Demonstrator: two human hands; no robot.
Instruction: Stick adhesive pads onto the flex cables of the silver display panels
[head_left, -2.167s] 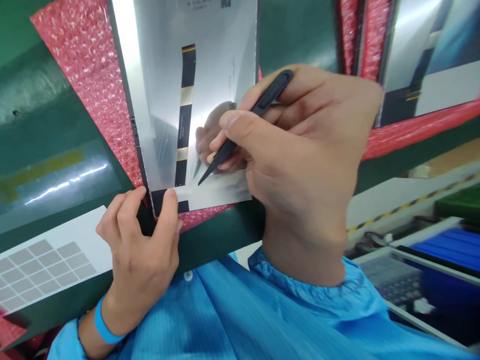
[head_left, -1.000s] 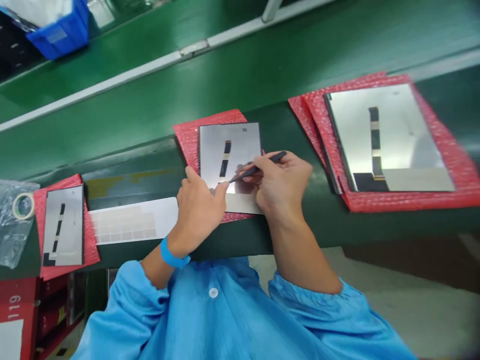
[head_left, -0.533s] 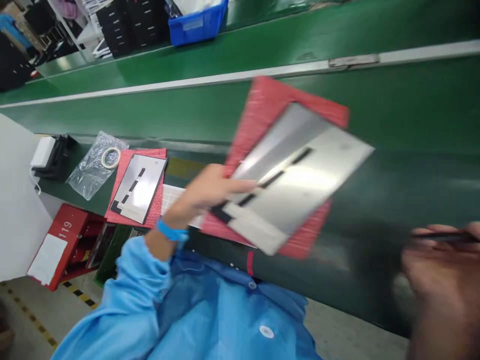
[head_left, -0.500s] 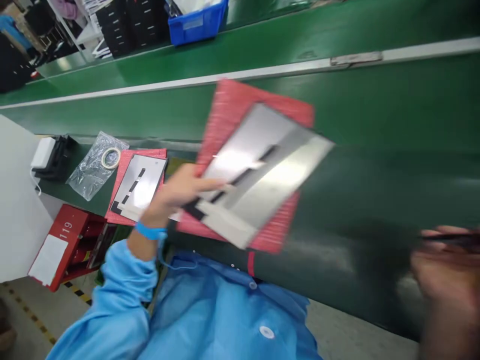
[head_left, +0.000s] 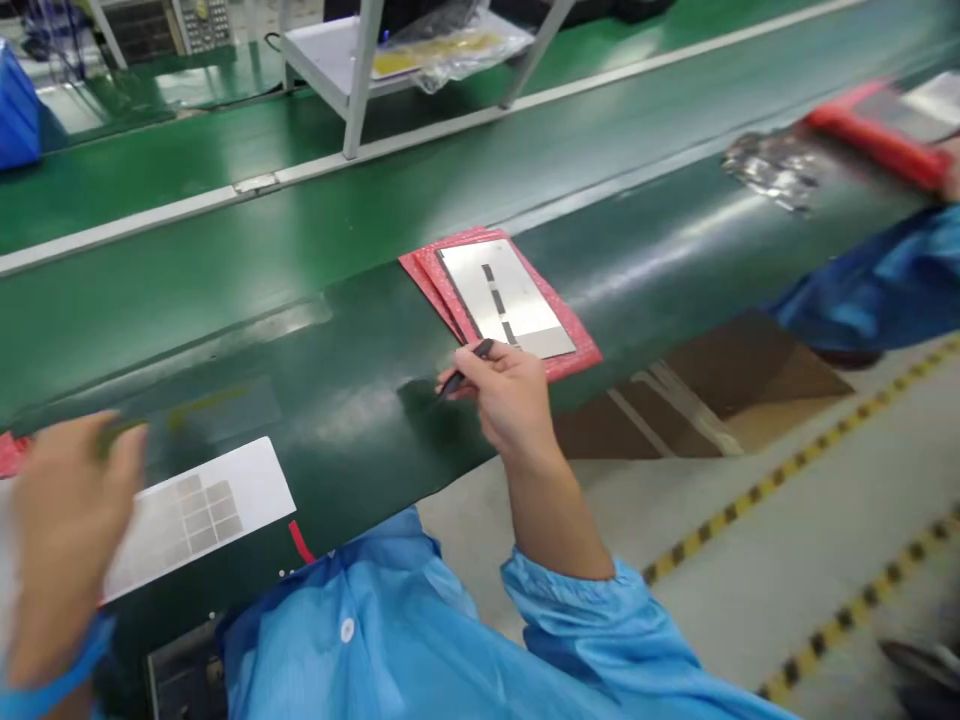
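Observation:
My right hand (head_left: 514, 395) is closed around a slim black pen-like tool (head_left: 466, 370), whose exact kind I cannot make out. Just beyond it, a flat silver panel (head_left: 525, 295) with a line of black strips lies on stacked red bubble-wrap sheets (head_left: 574, 335). At the left, my left hand (head_left: 75, 510) is blurred, its thumb and fingers apart, with nothing visible in it. A white sheet (head_left: 266, 485) bearing rows of grey squares lies beside that hand, partly hidden behind it.
A white-framed shelf (head_left: 330, 70) with a plastic-wrapped item stands across the green bench (head_left: 360, 250). At the right, a co-worker's blue sleeve (head_left: 877, 275) is near a red tray-like object (head_left: 874, 135) and crumpled shiny material (head_left: 772, 170). A cardboard box (head_left: 757, 370) sits below the bench.
My view has swung right. My left hand has left the silver panel it touched. A panel on red wrap now lies farther right, and the white sheet is near the red strip.

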